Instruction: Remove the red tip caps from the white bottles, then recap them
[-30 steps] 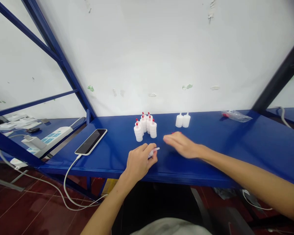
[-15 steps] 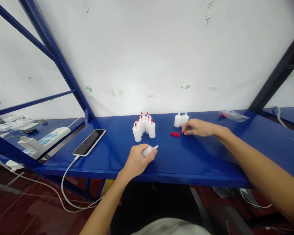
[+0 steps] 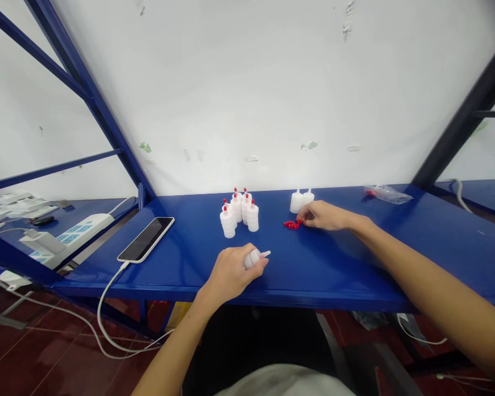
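Slim white nozzle [image 3: 265, 254] nearer and to the left, small red plastic caps [image 3: 290, 225] farther and to the right

Wrapped by the left hand [image 3: 233, 269]: one white round plastic bottle [image 3: 252, 259], tilted almost sideways over the near part of the blue flat tabletop [image 3: 334, 269]. Held with closed fingers around the body, with the nozzle bare. Pointing along its long axis to the right, and only slightly toward the back.

Gathered in a loose pile, behind the nozzle tip and to its right: the caps. To be judged most important for the coming move: this diagonal gap, with the bottle's axis not aimed straight at the pile but passing on its near side.

Much nearer to the pile: the right hand [image 3: 324, 215], with bent fingers close together, pointing left, at the right edge of the pile. Not possible to tell from this view: pinching one cap, or only touching.

Standing upright just behind the right fingers: two white plastic bottles with bare nozzles [image 3: 296, 202]. Standing to the left of the pile, apart from it: a group of white plastic bottles with red tips [image 3: 236, 210].
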